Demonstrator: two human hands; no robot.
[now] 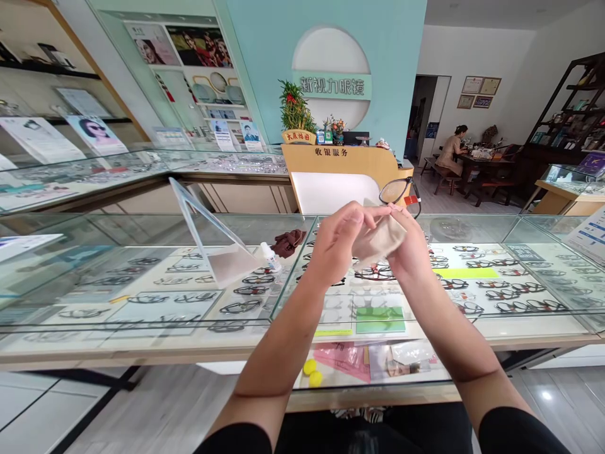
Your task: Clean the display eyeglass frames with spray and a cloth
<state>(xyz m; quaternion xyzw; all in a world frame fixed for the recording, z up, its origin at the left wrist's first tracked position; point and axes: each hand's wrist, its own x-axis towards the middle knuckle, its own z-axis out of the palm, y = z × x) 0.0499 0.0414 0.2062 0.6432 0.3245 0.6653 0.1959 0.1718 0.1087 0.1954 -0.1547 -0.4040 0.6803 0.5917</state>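
1. Glass display counter (142, 359) runs across in front, rows of glasses inside; on top, L side, a clear stand (191, 221), a small white bottle (270, 258) and a bunched brown cloth (289, 243).
2. Behind: cash desk (335, 189) w/ plant (295, 110); someone seated at a table, far R.
3. Both forearms reach fwd, converging above the counter.
4. L hand (338, 243) — fingers curled together, clamped on pale cloth (382, 241).
5. R hand (412, 243) — closed on same cloth; black-rimmed glasses (408, 181) w/ red tag (411, 200) poke up behind it; exact finger grip hidden, can't tell.
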